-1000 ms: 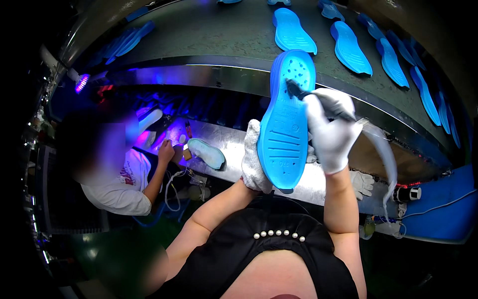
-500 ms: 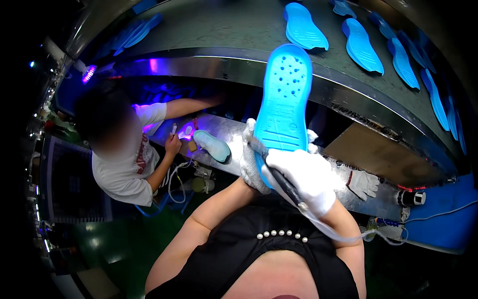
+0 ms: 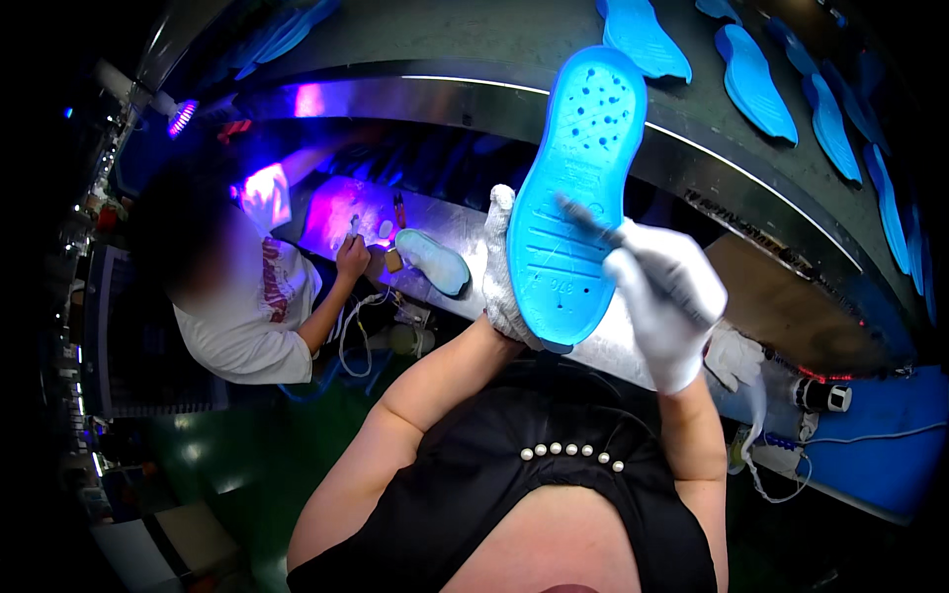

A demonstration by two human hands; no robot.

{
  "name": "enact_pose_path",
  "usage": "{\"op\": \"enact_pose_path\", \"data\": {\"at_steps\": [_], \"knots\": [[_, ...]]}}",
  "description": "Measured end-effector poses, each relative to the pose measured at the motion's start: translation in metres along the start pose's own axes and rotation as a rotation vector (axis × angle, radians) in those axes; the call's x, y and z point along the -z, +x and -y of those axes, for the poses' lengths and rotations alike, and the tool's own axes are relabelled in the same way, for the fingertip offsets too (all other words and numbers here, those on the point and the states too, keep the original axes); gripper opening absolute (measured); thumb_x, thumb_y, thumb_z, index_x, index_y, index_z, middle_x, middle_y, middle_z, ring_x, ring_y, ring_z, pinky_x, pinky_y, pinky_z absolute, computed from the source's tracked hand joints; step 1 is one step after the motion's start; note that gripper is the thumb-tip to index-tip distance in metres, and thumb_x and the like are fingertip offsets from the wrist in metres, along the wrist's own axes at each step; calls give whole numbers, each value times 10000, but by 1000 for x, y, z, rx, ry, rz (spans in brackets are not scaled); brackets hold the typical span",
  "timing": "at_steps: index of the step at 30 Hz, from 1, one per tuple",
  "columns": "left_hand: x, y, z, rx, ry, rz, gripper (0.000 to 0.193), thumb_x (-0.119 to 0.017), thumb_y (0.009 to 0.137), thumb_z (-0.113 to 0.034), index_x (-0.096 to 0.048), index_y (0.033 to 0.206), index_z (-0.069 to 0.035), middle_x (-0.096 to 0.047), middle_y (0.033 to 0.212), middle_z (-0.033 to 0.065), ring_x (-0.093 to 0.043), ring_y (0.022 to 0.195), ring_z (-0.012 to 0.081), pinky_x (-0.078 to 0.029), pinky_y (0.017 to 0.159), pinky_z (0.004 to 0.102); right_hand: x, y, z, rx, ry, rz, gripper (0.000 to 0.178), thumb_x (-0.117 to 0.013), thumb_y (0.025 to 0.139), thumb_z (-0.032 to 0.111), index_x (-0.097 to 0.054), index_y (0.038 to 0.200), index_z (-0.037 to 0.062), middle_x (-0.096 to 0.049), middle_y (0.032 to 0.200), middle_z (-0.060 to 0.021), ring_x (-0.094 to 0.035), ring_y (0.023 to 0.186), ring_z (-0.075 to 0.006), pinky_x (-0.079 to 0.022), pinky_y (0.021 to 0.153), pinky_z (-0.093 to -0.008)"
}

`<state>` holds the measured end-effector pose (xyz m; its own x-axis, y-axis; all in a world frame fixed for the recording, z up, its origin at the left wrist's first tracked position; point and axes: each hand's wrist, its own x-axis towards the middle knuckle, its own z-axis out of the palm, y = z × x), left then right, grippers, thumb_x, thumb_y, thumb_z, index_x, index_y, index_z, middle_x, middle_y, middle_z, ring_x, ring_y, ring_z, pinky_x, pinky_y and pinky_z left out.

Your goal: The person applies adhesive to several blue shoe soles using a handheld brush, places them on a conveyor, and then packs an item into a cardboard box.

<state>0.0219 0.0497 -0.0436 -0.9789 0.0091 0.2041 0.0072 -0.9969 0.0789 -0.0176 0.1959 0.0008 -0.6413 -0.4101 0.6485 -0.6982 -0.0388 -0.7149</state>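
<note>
Upright in front of me stands a blue shoe sole [image 3: 583, 188], its heel end low, with holes at its far end and ridges across its middle. My left hand [image 3: 502, 262], in a white knitted glove, grips it along its left edge, thumb pointing up. My right hand [image 3: 674, 296], in a white glove and smeared by motion, is closed round a dark brush [image 3: 618, 235]. The brush's blurred tip meets or hovers just over the sole's ridged middle; I cannot tell which. A translucent tube [image 3: 759, 420] hangs beside my right forearm.
Several blue soles [image 3: 756, 84] lie on the dark conveyor belt [image 3: 474, 44] beyond a metal rail. A pale sole [image 3: 433, 263] rests on the metal bench [image 3: 474, 255]. On the left, a co-worker [image 3: 252, 296] holds a small tool under violet light. A loose glove [image 3: 733, 358] lies at right.
The sole has tilted so more of its lower end shows. My right hand has moved right, off its lower part, and the brush tip has shifted right and up across the ridges.
</note>
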Motion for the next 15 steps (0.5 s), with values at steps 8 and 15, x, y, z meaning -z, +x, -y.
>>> {"op": "enact_pose_path", "data": {"at_steps": [8,15], "knots": [[9,11,-13,-23,232,-56,1030,-384,819,-797,-363,1400,54,-535,1238,325,-599,1078,414,-494,935,506,-2,-7,7,-74,129,112,212,-695,794,-60,-658,995,-6,-698,923,-90,-665,806,-160,-538,716,-279],[25,18,-60,437,68,32,875,-501,868,-641,-369,1415,29,-497,1284,349,-565,1079,526,-491,864,635,22,2,14,368,-391,769,231,-648,790,125,-639,1021,123,-633,827,-52,-626,694,-231,-489,564,-339]]}}
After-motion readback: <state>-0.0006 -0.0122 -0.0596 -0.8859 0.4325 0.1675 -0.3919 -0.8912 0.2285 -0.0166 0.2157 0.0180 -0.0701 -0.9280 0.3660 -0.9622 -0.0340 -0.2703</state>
